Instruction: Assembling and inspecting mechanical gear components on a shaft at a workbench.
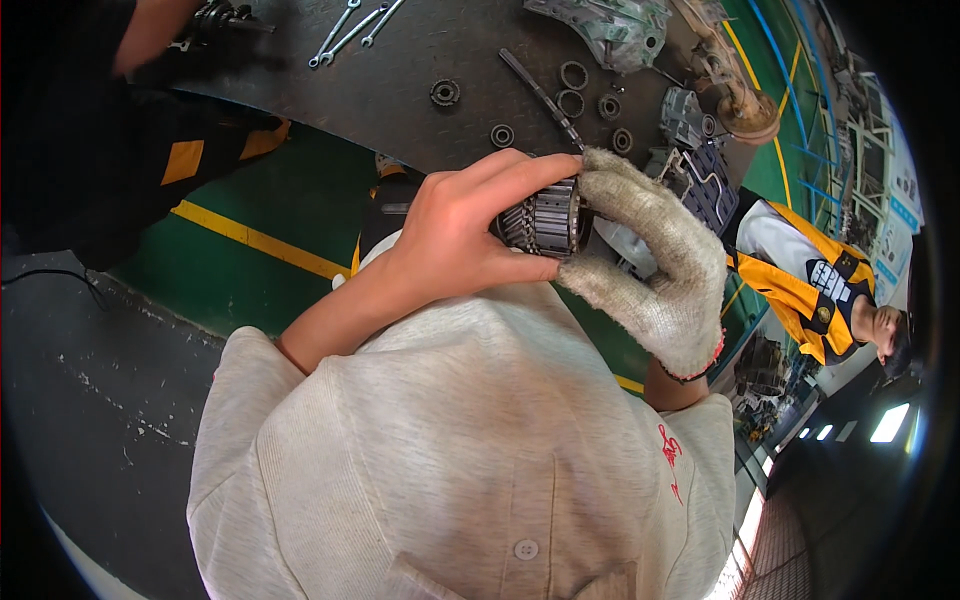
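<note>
Spanning the top of the frame, the flat counter (390, 125) is finished in dark, dull sheet. Right of centre, the knit-gloved right hand (688, 262) is half curled into a C; whether its fingertips press cannot be told. By the bare left hand (460, 220), thumb opposed to fingers, a toothed, cylindrical gear cluster (548, 222) is clasped mid-frame. The gear cluster is probably heavy, rigid and slick if oiled, best gripped across its ridged rim. Above, a slim shaft (540, 97) is laid near thin, smooth rings (573, 63).
</note>
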The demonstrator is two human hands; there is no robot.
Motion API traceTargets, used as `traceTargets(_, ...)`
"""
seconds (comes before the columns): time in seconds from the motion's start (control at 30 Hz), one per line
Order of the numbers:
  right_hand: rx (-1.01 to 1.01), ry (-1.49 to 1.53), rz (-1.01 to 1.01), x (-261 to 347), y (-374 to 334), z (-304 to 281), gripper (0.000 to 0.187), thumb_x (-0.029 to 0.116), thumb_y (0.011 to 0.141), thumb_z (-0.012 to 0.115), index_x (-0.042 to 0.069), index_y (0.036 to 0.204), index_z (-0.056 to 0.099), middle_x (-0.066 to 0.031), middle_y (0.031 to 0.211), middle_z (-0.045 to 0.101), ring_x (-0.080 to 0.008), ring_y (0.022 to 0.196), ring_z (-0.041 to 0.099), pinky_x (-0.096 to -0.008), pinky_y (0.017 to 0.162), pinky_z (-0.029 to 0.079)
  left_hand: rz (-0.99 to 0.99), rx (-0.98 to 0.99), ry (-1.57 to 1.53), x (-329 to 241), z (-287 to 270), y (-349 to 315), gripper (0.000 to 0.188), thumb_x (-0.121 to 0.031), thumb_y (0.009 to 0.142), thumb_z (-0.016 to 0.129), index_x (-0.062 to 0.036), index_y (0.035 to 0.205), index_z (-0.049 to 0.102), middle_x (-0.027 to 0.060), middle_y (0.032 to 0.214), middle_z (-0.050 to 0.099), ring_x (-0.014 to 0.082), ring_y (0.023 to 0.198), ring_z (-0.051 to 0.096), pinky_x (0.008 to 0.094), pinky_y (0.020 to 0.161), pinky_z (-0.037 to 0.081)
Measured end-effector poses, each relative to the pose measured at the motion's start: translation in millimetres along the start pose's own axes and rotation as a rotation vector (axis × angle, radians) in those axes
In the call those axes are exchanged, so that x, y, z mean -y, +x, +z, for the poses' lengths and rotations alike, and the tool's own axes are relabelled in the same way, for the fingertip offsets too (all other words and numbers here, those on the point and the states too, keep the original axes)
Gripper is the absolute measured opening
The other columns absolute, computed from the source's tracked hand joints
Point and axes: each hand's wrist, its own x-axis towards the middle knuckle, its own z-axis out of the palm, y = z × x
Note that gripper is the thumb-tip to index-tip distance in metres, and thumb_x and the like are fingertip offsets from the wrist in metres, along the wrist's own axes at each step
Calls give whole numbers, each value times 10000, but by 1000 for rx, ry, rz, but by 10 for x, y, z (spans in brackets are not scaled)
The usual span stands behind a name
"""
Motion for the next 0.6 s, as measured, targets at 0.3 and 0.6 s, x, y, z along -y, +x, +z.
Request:
traceTargets(0.3, -96, 88, 13, -56, -53, -1, 594, 172, 744, 943, -6, 1271, 735, -234, 1413, 655, -322, 1230, 700, -401, 1013, 578, -60, 15, -94, 17, -22, 65, 836, -189, 663, 971, 9, 1409, 649, 179, 1207, 732, 264, 1075, 726, 361, 963, 553)
traceTargets(0.6, -255, 669, 278, -121, -153, 148, 798, 144, 751, 961, -70, 1429, 598, -197, 1447, 634, -281, 1260, 670, -431, 1080, 544, -87, 16, -98, 45, 1, 123, 824, -242, 683, 984, 1, 1400, 657, 187, 1232, 734, 265, 1102, 723, 367, 982, 551)
